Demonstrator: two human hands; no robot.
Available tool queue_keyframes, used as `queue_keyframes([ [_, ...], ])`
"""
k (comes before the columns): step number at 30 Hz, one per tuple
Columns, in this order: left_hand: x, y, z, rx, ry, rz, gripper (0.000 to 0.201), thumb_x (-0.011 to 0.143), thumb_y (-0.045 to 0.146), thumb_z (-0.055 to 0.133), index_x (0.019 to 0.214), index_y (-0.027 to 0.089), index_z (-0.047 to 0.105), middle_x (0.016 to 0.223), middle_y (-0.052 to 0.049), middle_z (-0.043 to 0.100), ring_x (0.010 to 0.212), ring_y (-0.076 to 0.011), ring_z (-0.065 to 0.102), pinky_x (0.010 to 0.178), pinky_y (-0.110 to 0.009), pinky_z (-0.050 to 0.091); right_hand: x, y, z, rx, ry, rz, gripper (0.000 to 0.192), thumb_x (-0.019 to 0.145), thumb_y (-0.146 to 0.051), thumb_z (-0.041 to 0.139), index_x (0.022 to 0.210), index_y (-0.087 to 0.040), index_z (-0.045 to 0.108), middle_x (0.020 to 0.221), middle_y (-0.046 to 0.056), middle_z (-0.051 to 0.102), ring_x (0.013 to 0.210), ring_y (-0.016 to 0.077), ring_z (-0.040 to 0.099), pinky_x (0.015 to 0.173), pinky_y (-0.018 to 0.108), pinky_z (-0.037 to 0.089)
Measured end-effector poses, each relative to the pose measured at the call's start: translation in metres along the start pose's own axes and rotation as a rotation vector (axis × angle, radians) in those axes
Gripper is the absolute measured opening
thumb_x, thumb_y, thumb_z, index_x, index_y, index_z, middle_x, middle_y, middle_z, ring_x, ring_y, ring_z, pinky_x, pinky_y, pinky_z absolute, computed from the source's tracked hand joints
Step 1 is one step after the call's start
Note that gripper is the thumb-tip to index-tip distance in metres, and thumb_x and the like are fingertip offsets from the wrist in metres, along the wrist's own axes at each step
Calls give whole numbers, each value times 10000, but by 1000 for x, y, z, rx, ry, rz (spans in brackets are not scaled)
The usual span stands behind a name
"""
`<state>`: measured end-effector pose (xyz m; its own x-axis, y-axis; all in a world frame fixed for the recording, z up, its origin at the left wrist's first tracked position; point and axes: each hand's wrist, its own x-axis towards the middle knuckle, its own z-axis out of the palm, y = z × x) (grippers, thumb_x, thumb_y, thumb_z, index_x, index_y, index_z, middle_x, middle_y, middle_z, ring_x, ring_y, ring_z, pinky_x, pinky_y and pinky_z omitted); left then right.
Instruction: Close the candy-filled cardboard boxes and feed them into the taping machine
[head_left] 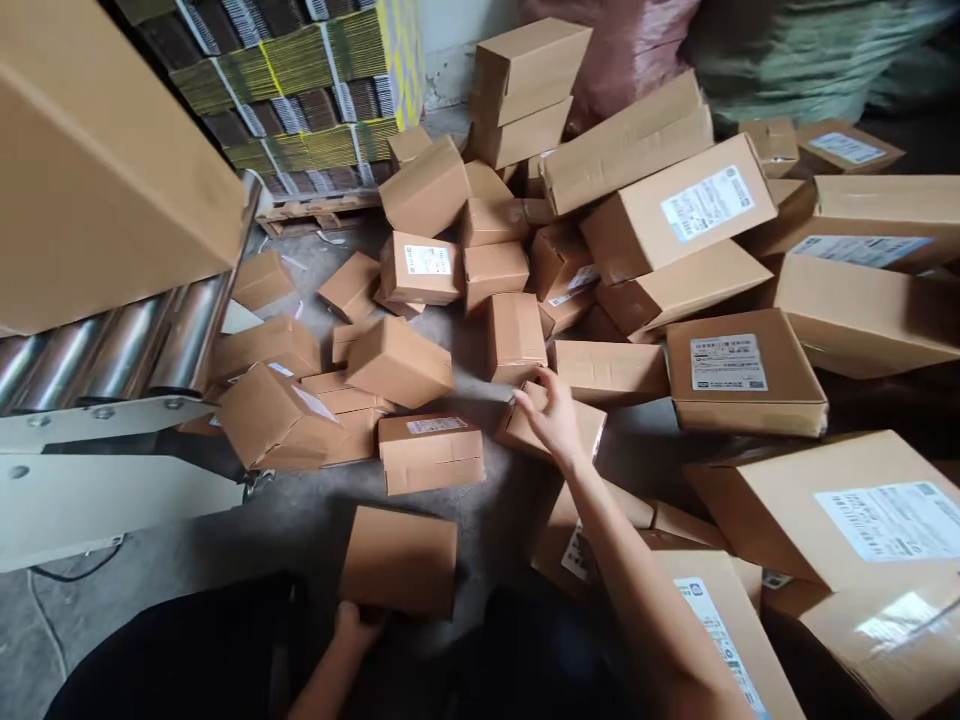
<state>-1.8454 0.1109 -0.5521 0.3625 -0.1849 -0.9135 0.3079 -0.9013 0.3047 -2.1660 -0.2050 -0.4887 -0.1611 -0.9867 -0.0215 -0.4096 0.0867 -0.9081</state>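
Observation:
Low in the head view, my left hand (352,632) grips the near edge of a plain cardboard box (400,555), with its fingers hidden beneath it. My right hand (553,412) is stretched forward over a small cardboard box (517,432). Its thumb and fingers are apart with nothing between them, and I cannot tell whether they touch that box. Just beyond the fingertips stands an upright carton (517,335), and a longer carton (611,370) lies to its right.
Many cardboard boxes lie heaped across the floor (300,520), with larger labelled cartons (750,370) at the right. A roller conveyor (127,350) bearing a big carton (112,170) is at the left. Strapped flat cardboard (300,90) is stacked on a pallet (322,212) behind.

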Motion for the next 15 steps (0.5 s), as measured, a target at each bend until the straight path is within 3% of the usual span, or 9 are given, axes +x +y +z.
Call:
queue_keyframes([
  [3, 11, 9, 8, -280, 95, -98, 698, 987, 572, 63, 1179, 233, 641, 1027, -100, 743, 1199, -248, 635, 883, -388, 577, 22, -28, 68, -55, -224, -87, 673, 762, -539, 694, 1309, -172, 555, 1350, 160, 564, 1288, 315, 504, 1129, 490, 369],
  [5, 16, 12, 19, -567, 99, -115, 702, 931, 684, 216, 1335, 223, 560, 1245, -121, 683, 1292, -284, 561, 916, -389, 575, 43, -34, 103, -163, -233, -40, 727, 737, -579, 716, 1320, -176, 550, 1404, 172, 523, 1336, 339, 451, 1142, 545, 320],
  [7, 20, 9, 31, -773, 74, -108, 690, 890, 691, 384, 1388, 236, 531, 1348, -105, 630, 1335, -300, 519, 947, -374, 568, 69, -35, 125, -307, -184, 40, 781, 755, -656, 668, 1361, -187, 519, 1482, 176, 445, 1394, 357, 374, 1160, 600, 235],
  [9, 26, 3, 42, -814, 68, -126, 648, 882, 638, 483, 1391, 242, 539, 1353, -93, 630, 1333, -297, 522, 943, -347, 572, 98, -35, 134, -400, -158, 144, 845, 785, -729, 584, 1432, -201, 450, 1530, 178, 384, 1406, 363, 359, 1160, 617, 201],
  [12, 32, -5, 54, -842, 65, -174, 663, 878, 638, 508, 1395, 224, 542, 1350, -109, 629, 1310, -298, 545, 914, -331, 584, 129, -36, 131, -386, -267, 224, 925, 751, -740, 618, 1477, -212, 393, 1511, 194, 399, 1369, 372, 409, 1144, 588, 248],
  [15, 32, -5, 63, -892, 72, -177, 711, 882, 686, 455, 1414, 219, 521, 1403, -109, 589, 1319, -290, 536, 904, -323, 586, 112, -37, 116, -322, -418, 193, 923, 641, -635, 784, 1392, -188, 488, 1324, 172, 566, 1222, 333, 535, 1082, 500, 367],
])
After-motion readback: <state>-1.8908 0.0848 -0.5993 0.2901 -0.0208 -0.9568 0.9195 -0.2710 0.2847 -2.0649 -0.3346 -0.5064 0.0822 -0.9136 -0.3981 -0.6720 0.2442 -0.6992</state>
